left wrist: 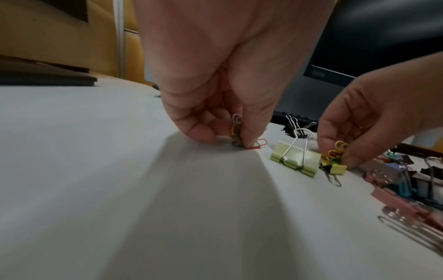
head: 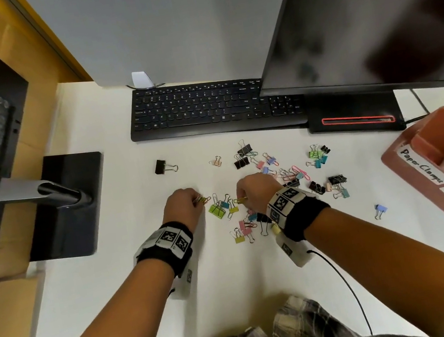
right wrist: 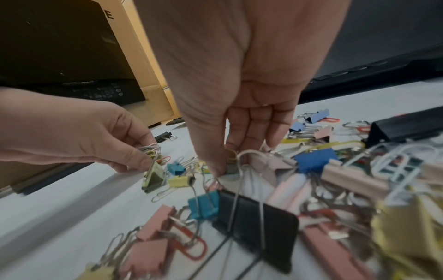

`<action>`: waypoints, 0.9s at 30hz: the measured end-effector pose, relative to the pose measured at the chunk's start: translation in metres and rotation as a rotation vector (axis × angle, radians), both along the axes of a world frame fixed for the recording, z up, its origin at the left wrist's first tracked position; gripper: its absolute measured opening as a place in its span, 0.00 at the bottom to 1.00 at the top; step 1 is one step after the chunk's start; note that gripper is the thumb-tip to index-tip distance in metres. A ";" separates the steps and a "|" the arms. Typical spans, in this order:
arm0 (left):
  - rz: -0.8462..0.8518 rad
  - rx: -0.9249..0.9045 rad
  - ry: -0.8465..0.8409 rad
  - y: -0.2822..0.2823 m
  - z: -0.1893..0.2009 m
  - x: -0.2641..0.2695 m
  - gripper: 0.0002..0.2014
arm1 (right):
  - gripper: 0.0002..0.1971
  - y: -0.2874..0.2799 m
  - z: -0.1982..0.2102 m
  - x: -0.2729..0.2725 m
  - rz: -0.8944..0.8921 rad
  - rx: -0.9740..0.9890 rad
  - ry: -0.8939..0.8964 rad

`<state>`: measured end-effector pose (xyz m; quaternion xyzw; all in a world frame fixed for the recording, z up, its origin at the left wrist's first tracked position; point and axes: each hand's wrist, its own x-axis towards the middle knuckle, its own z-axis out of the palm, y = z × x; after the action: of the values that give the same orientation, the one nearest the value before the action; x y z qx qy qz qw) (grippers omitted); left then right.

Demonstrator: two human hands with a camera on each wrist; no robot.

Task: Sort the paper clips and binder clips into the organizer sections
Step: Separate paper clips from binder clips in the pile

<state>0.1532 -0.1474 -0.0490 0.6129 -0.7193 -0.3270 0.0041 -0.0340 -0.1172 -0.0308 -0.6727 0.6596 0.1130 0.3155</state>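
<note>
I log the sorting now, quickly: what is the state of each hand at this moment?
Left hand: closed grip, pinching a bunch of coloured wire paper clips.
Right hand: closed grip, pinching yellow wire paper clips.
</note>
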 end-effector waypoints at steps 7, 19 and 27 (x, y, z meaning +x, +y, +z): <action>-0.128 -0.015 -0.075 -0.004 -0.001 -0.002 0.08 | 0.09 0.000 -0.002 0.006 0.101 -0.036 0.089; -0.114 -0.235 0.112 -0.002 0.060 -0.022 0.07 | 0.06 0.048 0.063 -0.102 -0.478 -0.346 -0.304; -0.476 -0.213 0.434 0.079 0.118 -0.235 0.03 | 0.08 0.167 0.098 -0.262 -0.735 -0.520 -0.090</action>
<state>-0.0823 -0.0689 0.0690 0.3402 -0.8547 -0.3644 0.1447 -0.2956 0.0503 0.0674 -0.4552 0.8468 -0.2051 0.1836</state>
